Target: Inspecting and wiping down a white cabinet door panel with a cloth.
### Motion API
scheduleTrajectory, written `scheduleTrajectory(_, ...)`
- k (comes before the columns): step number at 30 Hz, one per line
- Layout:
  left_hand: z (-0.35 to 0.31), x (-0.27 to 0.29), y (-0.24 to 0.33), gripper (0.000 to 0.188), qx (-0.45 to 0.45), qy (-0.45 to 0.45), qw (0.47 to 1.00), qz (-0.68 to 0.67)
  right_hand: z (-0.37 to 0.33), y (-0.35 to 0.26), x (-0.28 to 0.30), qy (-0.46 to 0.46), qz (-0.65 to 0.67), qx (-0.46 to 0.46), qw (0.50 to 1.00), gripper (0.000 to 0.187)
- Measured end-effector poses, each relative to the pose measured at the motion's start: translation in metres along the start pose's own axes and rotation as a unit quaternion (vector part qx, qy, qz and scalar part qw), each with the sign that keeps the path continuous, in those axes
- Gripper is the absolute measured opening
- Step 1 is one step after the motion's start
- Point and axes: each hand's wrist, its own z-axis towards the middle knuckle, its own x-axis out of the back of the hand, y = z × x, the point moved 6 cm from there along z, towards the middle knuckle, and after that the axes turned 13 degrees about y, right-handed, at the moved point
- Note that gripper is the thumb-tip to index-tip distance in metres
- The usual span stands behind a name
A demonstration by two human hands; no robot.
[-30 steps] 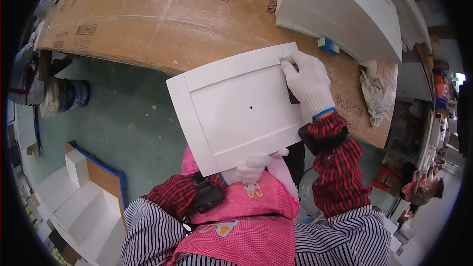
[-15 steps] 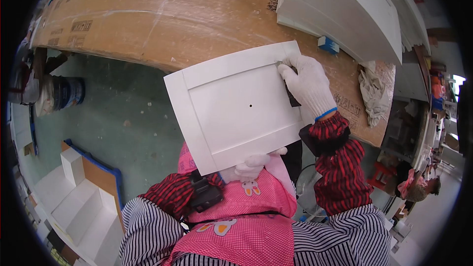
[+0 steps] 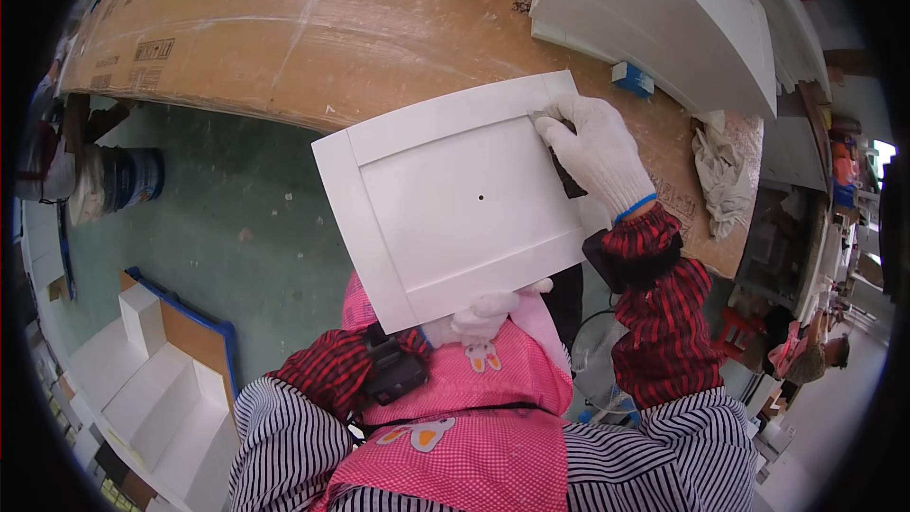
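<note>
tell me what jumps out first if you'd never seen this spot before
A white framed panel fills the middle, propped at its lower edge by the gloved left hand. The gloved right hand presses a dark pad against its upper right corner. Behind lies a cardboard-covered bench with stacked white panels.

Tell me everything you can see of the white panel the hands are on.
The white panel is a flat rectangular board with a raised frame around a recessed centre field, matt white like painted wood, with one small dark hole mid-field. It lies tilted, its upper right corner over the edge of the cardboard-covered bench, the rest hanging out over the green floor. The gloved left hand grips its lower edge; the gloved right hand presses a small dark pad at the frame's upper right corner.
</note>
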Motion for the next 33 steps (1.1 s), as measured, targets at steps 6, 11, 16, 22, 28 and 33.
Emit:
scheduleTrajectory(6,0.004,-0.013,-0.005,0.093,-0.025,-0.051,0.994,-0.097,0.001,0.002,-0.002,-0.021,0.019,-0.014,1.0,0.026)
scheduleTrajectory(11,0.0,-0.006,-0.004,0.089,-0.024,0.032,0.999,0.014,0.004,0.006,-0.002,-0.008,0.023,-0.022,0.999,0.027)
scheduleTrajectory(16,0.015,-0.023,-0.009,0.102,-0.016,-0.142,0.985,-0.094,0.001,-0.001,0.0,-0.055,0.031,-0.075,0.995,0.029)
scheduleTrajectory(22,0.008,-0.009,0.0,0.09,0.051,-0.046,0.998,0.013,0.002,0.003,-0.002,-0.03,0.013,-0.004,0.999,0.027)
scheduleTrajectory(28,-0.005,-0.007,-0.007,0.088,-0.002,0.029,0.999,-0.041,-0.002,0.0,-0.002,0.027,-0.003,0.001,1.0,0.025)
scheduleTrajectory(33,-0.002,-0.003,0.0,0.087,-0.012,0.011,1.0,-0.004,0.001,-0.004,-0.007,0.03,0.012,-0.03,0.999,0.024)
